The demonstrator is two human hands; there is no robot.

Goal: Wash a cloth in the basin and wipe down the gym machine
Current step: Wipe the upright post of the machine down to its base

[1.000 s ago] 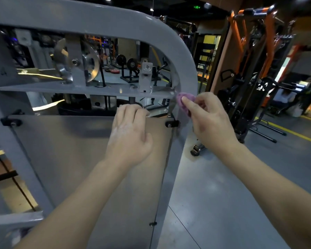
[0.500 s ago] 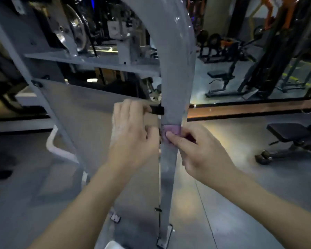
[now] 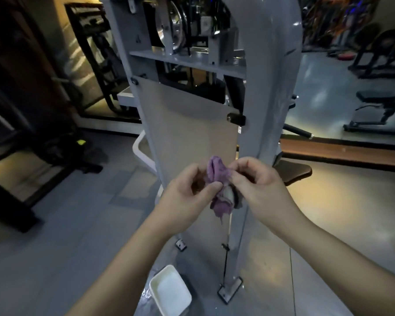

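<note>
Both hands pinched the purple cloth (image 3: 217,176) at chest height: left hand (image 3: 187,197) by thumb and forefinger, right hand (image 3: 258,181) with fingers curled on it. Cloth hung bunched between them, off the machine's grey upright (image 3: 255,124). White basin (image 3: 169,290) sat on the floor directly below.

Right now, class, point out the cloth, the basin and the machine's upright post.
cloth (image 3: 217,173): head view, on the purple bunched top.
basin (image 3: 156,294): head view, on its white left rim.
post (image 3: 263,92): head view, on the grey front face.
</note>
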